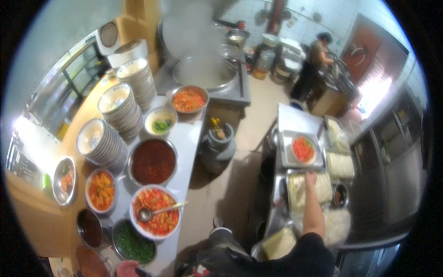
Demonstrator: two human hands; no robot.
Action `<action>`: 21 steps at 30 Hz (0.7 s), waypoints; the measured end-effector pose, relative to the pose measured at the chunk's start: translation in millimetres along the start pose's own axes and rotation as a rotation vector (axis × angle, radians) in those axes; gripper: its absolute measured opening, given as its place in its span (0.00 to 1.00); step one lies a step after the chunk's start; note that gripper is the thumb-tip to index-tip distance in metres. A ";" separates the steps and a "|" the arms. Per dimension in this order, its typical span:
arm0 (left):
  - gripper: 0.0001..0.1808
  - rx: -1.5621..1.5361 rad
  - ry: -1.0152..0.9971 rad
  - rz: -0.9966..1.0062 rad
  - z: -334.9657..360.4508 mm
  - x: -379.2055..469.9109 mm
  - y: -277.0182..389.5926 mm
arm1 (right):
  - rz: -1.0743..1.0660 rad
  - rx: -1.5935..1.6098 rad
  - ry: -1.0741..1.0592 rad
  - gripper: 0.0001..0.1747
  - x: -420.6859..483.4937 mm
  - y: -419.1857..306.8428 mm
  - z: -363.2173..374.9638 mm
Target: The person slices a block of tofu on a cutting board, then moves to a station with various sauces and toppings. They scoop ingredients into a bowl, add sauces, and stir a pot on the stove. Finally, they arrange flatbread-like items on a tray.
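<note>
My right hand point(310, 177) reaches out to the right, at the far part of a metal tray of pale, ridged food point(321, 190), perhaps noodles laid in rows. The fingers are too small and blurred to show whether they grip any of it. Just beyond stands a bowl of chopped red food point(304, 149) in a square metal tray point(286, 152). I do not see my left hand. On the left counter, a white bowl of chopped red and yellow food point(155, 200) holds a metal ladle point(147, 214). Beside it are a bowl of chopped greens point(133, 242) and a dark red sauce point(153, 162).
Stacked bowls point(114, 107) line the left counter point(187, 145). Steam rises from a large pot point(207, 74) ahead. A grey gas cylinder point(218, 149) stands in the aisle. Another person point(313, 65) works at the back right. A pink item point(127, 269) sits at the bottom edge.
</note>
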State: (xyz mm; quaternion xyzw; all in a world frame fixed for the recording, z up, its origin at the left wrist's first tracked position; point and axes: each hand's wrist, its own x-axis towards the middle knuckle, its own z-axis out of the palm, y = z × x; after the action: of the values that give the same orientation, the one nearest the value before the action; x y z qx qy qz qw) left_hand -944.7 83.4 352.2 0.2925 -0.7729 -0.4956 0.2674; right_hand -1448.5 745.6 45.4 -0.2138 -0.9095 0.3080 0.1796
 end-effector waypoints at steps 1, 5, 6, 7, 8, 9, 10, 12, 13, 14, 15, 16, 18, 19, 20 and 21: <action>0.25 0.012 0.009 -0.027 15.9 13.2 17.8 | 0.089 -0.087 -0.006 0.22 18.7 8.8 10.9; 0.29 -0.365 -0.270 0.041 101.4 88.7 61.2 | 0.183 -0.270 0.145 0.21 153.8 53.6 -39.5; 0.30 -0.309 -0.329 0.038 124.4 106.1 73.3 | 0.232 -0.279 0.070 0.21 159.2 55.0 -31.1; 0.31 -0.233 -0.343 0.021 133.8 112.5 67.3 | 0.275 -0.260 -0.025 0.21 158.3 46.0 -3.7; 0.32 -0.139 -0.352 -0.007 138.0 121.0 59.3 | 0.272 0.100 -0.149 0.21 155.0 24.5 29.4; 0.33 -0.112 -0.369 -0.055 153.2 129.0 40.5 | 0.289 0.080 -0.142 0.21 162.2 22.4 32.0; 0.22 -0.201 -0.370 -0.068 186.4 144.8 25.4 | 0.313 0.053 -0.119 0.22 169.6 32.6 24.1; 0.21 -0.289 -0.396 -0.235 233.5 175.3 48.4 | 0.301 0.089 -0.138 0.22 184.9 2.5 51.1; 0.21 -0.317 -0.367 -0.303 251.6 189.4 65.1 | 0.281 0.150 -0.177 0.22 186.8 -27.6 78.7; 0.19 -0.300 -0.466 -0.307 272.1 210.0 70.2 | 0.262 0.215 -0.221 0.22 183.8 -54.1 95.2; 0.16 -0.260 -0.563 -0.324 297.4 231.8 70.7 | 0.258 0.292 -0.278 0.22 172.5 -91.4 110.6; 0.15 -0.334 -0.592 -0.349 333.1 246.8 63.6 | 0.250 0.352 -0.339 0.22 161.6 -128.3 119.4; 0.14 -0.452 -0.612 -0.350 398.7 273.3 53.9 | 0.207 0.457 -0.489 0.22 146.3 -220.1 147.4; 0.13 -0.497 -0.664 -0.342 420.9 285.7 52.0 | 0.184 0.497 -0.547 0.22 138.9 -261.9 154.1; 0.14 -0.479 -0.670 -0.356 431.9 301.1 48.3 | 0.163 0.533 -0.592 0.22 129.5 -295.6 159.1; 0.14 -0.474 -0.691 -0.391 443.9 307.7 44.6 | 0.141 0.549 -0.651 0.22 122.1 -320.4 163.0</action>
State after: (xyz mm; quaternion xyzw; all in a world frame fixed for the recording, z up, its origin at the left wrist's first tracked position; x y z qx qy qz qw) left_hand -1476.3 148.4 269.0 0.1810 -0.6124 -0.7682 -0.0450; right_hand -1715.3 497.5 151.8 -0.1113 -0.7863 0.6014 -0.0879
